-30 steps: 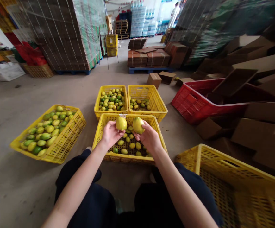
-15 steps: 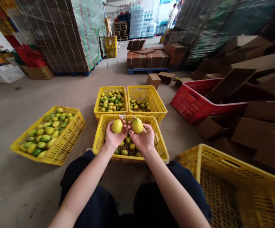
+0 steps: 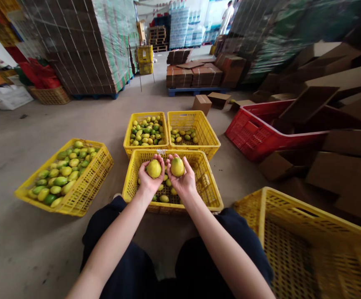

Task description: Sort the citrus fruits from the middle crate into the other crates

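Palms up, both hands are side by side over the front yellow crate (image 3: 212, 189). My left hand (image 3: 149, 182) has its fingers curled round a yellow lemon (image 3: 153, 169). Cupped in my right hand (image 3: 184, 182) is a second lemon (image 3: 177, 167), yellow with a greenish top. A small gap separates the two hands. Below them, loose lemons (image 3: 164, 199) lie scattered on the crate's floor, partly hidden by my hands and wrists.
Behind stand a fuller lemon crate (image 3: 127, 139) and a sparsely filled crate (image 3: 213, 139). A heaped, tilted crate (image 3: 97, 182) is at left. At right are a yellow crate (image 3: 263, 207), a red crate (image 3: 249, 137) and cardboard boxes (image 3: 339, 170). A person (image 3: 227, 18) is far back.
My right hand has shifted slightly left, and its lemon has turned a little. My hands' fingertips, close together before, are now a little apart. Both lemons are still held.
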`<state>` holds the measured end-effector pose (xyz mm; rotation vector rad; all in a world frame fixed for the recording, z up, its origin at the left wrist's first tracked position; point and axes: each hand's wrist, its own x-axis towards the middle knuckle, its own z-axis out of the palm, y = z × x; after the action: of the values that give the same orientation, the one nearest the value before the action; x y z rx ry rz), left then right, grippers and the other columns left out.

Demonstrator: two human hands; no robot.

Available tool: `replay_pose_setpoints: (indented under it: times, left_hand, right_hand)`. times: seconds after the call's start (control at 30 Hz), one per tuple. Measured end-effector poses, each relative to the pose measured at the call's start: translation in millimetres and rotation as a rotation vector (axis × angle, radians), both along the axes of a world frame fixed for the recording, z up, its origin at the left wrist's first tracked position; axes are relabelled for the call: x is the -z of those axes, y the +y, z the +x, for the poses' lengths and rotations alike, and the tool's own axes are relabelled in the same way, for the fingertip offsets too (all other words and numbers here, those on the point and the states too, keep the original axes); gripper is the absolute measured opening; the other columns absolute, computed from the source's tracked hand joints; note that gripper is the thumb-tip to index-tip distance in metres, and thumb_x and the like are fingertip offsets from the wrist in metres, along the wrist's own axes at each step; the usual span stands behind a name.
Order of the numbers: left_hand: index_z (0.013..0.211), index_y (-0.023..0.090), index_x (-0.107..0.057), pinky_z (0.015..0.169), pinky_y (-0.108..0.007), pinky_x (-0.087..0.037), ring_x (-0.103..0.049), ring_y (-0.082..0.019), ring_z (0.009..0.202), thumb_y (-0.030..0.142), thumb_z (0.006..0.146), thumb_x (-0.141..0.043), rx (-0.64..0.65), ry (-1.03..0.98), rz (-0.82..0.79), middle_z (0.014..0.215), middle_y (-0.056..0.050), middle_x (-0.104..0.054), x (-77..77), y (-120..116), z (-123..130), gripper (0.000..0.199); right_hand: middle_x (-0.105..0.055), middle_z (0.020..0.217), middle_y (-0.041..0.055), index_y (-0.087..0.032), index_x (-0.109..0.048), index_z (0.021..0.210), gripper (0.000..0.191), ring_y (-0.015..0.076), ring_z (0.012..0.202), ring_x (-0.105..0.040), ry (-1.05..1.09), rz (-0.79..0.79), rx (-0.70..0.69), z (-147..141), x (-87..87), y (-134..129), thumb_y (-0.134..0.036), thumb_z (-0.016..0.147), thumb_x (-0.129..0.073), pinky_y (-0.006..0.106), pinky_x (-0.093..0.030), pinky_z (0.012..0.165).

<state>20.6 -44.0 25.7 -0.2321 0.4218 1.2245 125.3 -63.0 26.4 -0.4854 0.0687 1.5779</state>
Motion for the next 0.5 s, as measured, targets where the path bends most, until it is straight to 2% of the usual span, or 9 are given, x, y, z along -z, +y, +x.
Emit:
replay_pose_setpoints:
  times: [0.13, 0.23, 0.33, 0.5]
  left_hand:
    - [0.090, 0.012, -0.062, 0.064, -0.021, -0.056, -0.067, -0.013, 0.070, 0.014, 0.077, -0.045, 0.020, -0.021, -0.021, 0.076, -0.005, -0.067, 1.1, 2.6, -3.5, 0.022]
    - [0.082, 0.013, -0.060, 0.055, -0.016, -0.053, -0.063, -0.010, 0.062, 0.014, 0.076, -0.046, 0.094, -0.046, -0.064, 0.068, -0.003, -0.063, -1.5, 5.9, -7.6, 0.015]
    - [0.077, 0.014, -0.057, 0.051, -0.015, -0.050, -0.061, -0.010, 0.058, 0.014, 0.075, -0.046, 0.153, -0.022, -0.071, 0.065, -0.002, -0.060, -9.1, 8.8, -13.7, 0.011]
    - [0.073, 0.013, -0.056, 0.047, -0.015, -0.048, -0.058, -0.010, 0.056, 0.014, 0.075, -0.047, 0.150, 0.057, -0.020, 0.064, -0.002, -0.058, -28.4, 10.4, -30.4, 0.009]
  right_hand:
    - [-0.068, 0.071, 0.0035, -0.016, -0.060, 0.085, 0.025, 0.0132, 0.063, -0.066, -0.024, -0.043, -0.010, 2.2, 6.4, 0.7, -0.035, 0.092, -0.045, 0.019, -0.055, 0.052]
    - [-0.062, 0.060, -0.0005, -0.017, -0.055, 0.074, 0.026, 0.0090, 0.049, -0.058, -0.199, -0.136, -0.068, 2.5, 20.2, 2.8, -0.034, 0.091, -0.045, 0.015, -0.045, 0.040]
    - [-0.058, 0.056, -0.0010, -0.018, -0.052, 0.069, 0.022, 0.0082, 0.045, -0.054, -0.509, -0.274, -0.188, -2.7, 44.4, 4.3, -0.027, 0.087, -0.045, 0.014, -0.041, 0.038]
    - [-0.049, 0.045, -0.0009, -0.018, -0.046, 0.060, 0.025, 0.0101, 0.035, -0.047, -0.827, -0.399, -0.349, -19.8, 97.8, -7.0, -0.017, 0.083, -0.038, 0.018, -0.038, 0.036]
